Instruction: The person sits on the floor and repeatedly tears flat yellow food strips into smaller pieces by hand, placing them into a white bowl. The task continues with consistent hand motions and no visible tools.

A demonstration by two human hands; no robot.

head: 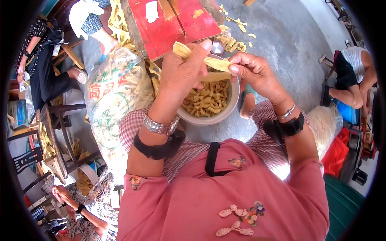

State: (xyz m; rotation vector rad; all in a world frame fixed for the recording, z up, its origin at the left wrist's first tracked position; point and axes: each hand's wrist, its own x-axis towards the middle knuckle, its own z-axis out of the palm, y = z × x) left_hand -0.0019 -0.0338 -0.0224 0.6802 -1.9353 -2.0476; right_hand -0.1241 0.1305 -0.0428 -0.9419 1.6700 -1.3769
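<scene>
A flat yellowish dried strip (219, 64), perhaps of plant leaf, is stretched between my two hands. My left hand (184, 67) grips it near one end, which sticks out past the thumb. My right hand (256, 72) pinches the other end between thumb and fingertips. Just below, a second length of strip (214, 77) spans the gap between the hands; whether it is the same piece I cannot tell. Beneath them stands a pale round basin (208, 121) between my knees, holding many short folded yellowish pieces (208, 99). My left hand hides part of the basin.
A red-topped wooden bench (169, 28) with a slot stands ahead. A stuffed clear plastic bag (120, 87) leans at my left. Long strips (119, 22) hang beyond it. Cut pieces (232, 43) and a round-lidded container (217, 48) lie past the basin. Other people sit on both sides.
</scene>
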